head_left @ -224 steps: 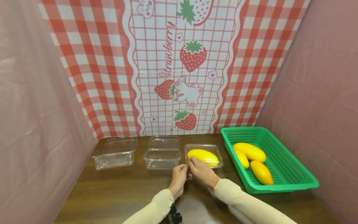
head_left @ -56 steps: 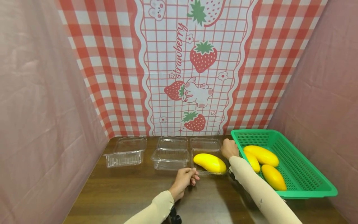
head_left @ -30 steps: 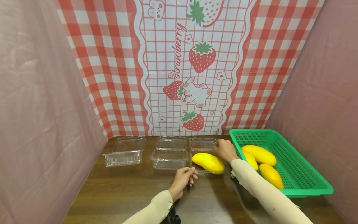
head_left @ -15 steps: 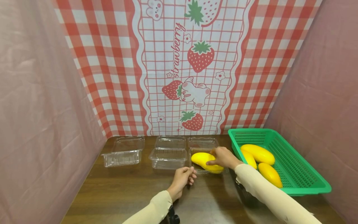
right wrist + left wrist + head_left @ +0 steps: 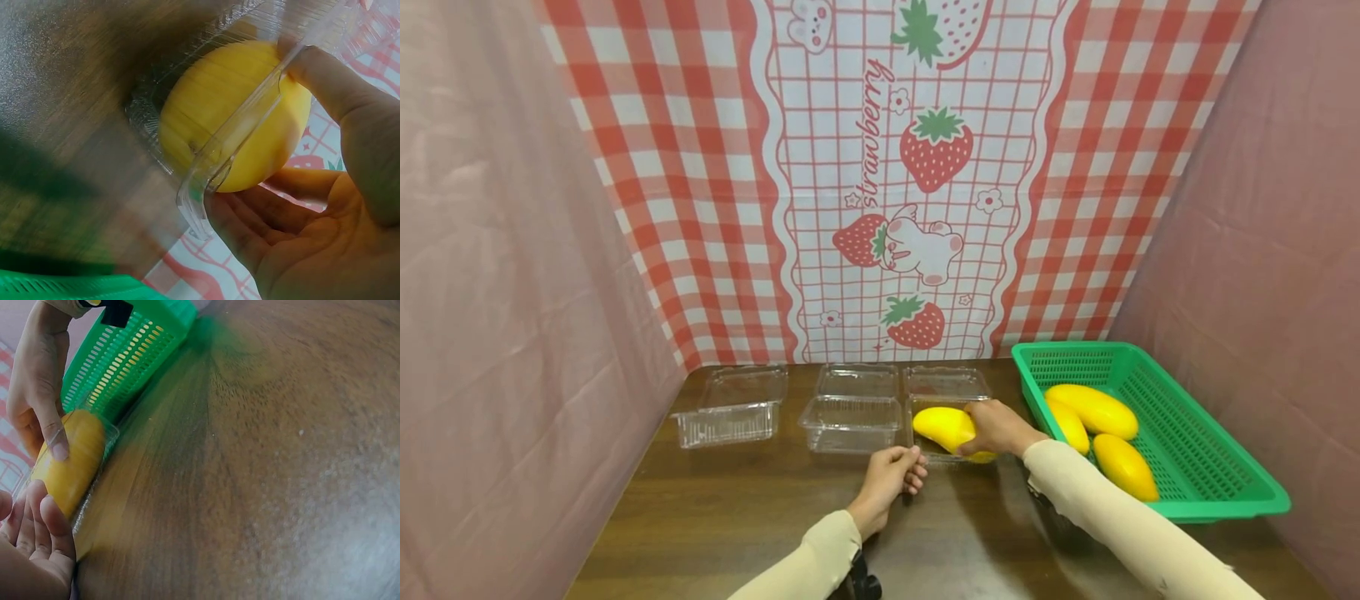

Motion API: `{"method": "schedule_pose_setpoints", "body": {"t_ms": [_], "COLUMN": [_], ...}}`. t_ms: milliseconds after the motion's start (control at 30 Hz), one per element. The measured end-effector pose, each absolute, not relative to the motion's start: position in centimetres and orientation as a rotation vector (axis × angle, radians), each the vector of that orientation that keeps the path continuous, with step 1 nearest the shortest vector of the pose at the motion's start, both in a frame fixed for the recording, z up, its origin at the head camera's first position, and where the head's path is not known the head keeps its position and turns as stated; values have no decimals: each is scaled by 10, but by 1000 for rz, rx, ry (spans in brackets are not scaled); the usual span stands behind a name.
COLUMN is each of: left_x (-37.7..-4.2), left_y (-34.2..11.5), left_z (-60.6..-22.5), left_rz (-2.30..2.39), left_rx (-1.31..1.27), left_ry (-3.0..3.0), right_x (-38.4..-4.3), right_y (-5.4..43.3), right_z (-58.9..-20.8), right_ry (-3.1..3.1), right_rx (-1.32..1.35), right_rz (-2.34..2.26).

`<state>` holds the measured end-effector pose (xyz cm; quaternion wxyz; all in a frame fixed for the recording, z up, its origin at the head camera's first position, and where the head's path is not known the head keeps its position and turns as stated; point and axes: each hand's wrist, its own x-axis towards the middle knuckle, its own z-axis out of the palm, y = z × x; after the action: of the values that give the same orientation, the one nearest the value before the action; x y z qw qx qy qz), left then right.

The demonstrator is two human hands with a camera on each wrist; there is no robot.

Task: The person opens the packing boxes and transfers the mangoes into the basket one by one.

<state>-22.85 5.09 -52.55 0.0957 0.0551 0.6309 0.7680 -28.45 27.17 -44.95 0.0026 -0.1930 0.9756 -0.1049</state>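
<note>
A yellow mango (image 5: 942,427) lies in the base of the rightmost clear plastic clamshell container (image 5: 923,457), whose lid (image 5: 946,382) is folded back. My right hand (image 5: 1000,427) grips the mango's right end, thumb at the front and fingers over the far side. In the right wrist view the thumb and fingers lie around the mango (image 5: 237,112), across the container's clear wall. At the container's front left corner my left hand (image 5: 889,483) pinches the rim between thumb and forefinger. The left wrist view shows that hand (image 5: 44,544) beside the mango's near end; its pinch is partly hidden.
Two more clear clamshell containers with raised lids stand to the left, one in the middle (image 5: 852,425) and one at the far left (image 5: 727,425). At the right is a green basket (image 5: 1187,433) holding three mangoes (image 5: 1092,412). A checked strawberry cloth (image 5: 936,250) hangs behind the table.
My right hand has left the container's lid and right side, moved left and forward over the mango, and taken hold of it. My left hand has stayed at the container's corner.
</note>
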Motion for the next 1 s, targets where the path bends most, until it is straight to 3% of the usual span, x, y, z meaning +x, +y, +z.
{"method": "schedule_pose_setpoints", "body": {"t_ms": [567,1000], "left_x": [-230,-227], "left_y": [51,52], "left_z": [-524,-526], "left_rz": [2283,2287], "left_rx": [182,159], "left_ry": [1877,1866], "right_x": [-288,-286], "right_y": [262,266], "right_z": [-450,-443], "right_ry": [3046,3119], "right_rx": [-480,-555], "right_rz": [-282,-256]}}
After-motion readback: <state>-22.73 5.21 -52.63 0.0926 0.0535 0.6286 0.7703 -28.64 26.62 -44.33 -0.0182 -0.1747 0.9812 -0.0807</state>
